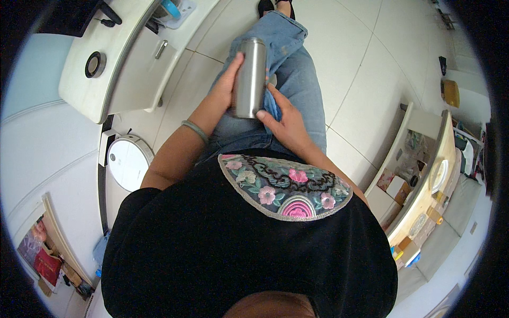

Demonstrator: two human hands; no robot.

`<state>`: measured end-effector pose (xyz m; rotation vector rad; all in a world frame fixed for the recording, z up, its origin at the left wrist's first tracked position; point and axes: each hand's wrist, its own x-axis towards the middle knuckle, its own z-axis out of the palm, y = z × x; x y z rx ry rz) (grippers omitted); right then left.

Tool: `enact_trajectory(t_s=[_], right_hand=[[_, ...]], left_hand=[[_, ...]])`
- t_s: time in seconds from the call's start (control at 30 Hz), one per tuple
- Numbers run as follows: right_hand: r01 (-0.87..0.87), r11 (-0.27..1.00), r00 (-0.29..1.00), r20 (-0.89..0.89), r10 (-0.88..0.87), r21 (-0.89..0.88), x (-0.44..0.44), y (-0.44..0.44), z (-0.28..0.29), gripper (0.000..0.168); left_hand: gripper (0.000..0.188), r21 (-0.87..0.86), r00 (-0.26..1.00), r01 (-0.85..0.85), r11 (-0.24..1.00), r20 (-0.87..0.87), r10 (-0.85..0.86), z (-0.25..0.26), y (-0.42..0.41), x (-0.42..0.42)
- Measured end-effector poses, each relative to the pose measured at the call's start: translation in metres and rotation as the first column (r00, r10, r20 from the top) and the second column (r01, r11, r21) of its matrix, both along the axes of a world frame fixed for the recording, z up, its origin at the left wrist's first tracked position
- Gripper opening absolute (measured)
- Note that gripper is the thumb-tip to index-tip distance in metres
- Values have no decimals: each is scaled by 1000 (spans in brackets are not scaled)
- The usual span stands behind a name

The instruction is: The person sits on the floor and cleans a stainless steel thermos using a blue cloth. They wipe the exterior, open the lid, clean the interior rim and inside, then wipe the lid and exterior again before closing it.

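Observation:
A brushed stainless-steel bottle (250, 79) stands out over my lap, its threaded neck pointing away from me and no cap on it. My left hand (227, 81) is wrapped around its left side, the fingertips just showing past the far edge. At the lower right, the thumb of my right hand (287, 121) touches the bottle near its base. A bright blue cloth (272, 106) is bunched between that hand's thumb and fingers, against the bottle's side; part of it is hidden.
On the white cabinet (131, 75) at the left lies a round black-and-metal piece (95, 64), resembling a lid. Below stands a white robot vacuum (130, 163) by the wall. A wood-topped table (427, 171) with several items is at the right. Pale tiles (350, 79) cover the floor.

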<state>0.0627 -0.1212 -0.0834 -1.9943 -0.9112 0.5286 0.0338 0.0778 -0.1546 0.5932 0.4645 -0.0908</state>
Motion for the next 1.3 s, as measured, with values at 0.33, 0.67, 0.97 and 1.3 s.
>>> enact_trajectory(t_s=[0.33, 0.67, 0.97, 1.3], right_hand=[[-181, 959, 911, 404, 79, 219, 19, 32, -6, 31], [-202, 963, 948, 284, 145, 180, 6, 32, -1, 28], [-14, 969, 985, 170, -29, 247, 30, 36, -8, 26], [40, 974, 979, 185, -82, 221, 39, 48, -1, 25]], left_hand=[[70, -99, 996, 38, 994, -72, -46, 22, -5, -11], [76, -203, 990, 24, 979, 141, 5, 14, 3, -16], [74, -86, 998, 56, 995, 26, -54, 19, 8, -22], [74, -9, 984, 107, 994, -141, -107, 22, 4, -19]])
